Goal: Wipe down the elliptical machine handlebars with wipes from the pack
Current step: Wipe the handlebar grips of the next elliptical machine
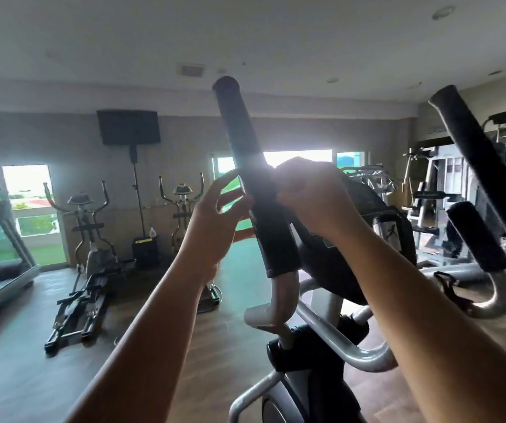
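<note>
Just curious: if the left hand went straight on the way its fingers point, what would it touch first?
Most likely the black handlebar grip, just beyond the left hand. Depth is unclear, so its fingers may already touch it.

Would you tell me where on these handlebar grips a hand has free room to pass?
Free: the top of the centre grip, above both hands, and the whole right grip. Crowded: mid-grip, flanked by the left hand and right hand, console close behind.
</note>
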Motion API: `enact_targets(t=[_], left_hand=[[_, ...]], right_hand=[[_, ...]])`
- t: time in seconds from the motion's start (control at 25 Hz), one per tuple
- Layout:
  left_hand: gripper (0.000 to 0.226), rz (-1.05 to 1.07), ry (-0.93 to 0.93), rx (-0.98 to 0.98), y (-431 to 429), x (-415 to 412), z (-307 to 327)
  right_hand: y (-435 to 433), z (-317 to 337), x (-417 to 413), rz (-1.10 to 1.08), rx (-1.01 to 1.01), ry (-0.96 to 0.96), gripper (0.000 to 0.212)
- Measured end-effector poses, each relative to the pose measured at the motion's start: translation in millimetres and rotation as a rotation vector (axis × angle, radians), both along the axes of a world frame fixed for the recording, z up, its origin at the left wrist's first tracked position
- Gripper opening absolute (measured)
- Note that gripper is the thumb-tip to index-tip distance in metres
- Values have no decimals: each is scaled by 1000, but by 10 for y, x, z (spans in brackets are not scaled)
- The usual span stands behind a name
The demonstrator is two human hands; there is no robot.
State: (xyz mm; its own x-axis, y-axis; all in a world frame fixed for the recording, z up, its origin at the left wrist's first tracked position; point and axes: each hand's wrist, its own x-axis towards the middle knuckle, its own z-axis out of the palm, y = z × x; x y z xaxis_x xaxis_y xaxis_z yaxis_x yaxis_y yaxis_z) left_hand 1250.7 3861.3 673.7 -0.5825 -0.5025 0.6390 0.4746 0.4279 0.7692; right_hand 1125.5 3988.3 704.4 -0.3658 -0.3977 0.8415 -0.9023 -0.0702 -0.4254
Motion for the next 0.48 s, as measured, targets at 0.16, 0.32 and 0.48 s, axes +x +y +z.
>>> enact_targets(t=[0.16,0.32,0.48], left_hand=[[51,-70,-23,9,-28,49,-40],[47,-143,-17,50,-18,82,-116],[55,-188,-19,87,33,107,-240]], right_hand=[[91,-105,110,-24,20,-32,45],[215,-225,228,-54,72,-54,43],[324,-399,322,-91,102,-78,36]])
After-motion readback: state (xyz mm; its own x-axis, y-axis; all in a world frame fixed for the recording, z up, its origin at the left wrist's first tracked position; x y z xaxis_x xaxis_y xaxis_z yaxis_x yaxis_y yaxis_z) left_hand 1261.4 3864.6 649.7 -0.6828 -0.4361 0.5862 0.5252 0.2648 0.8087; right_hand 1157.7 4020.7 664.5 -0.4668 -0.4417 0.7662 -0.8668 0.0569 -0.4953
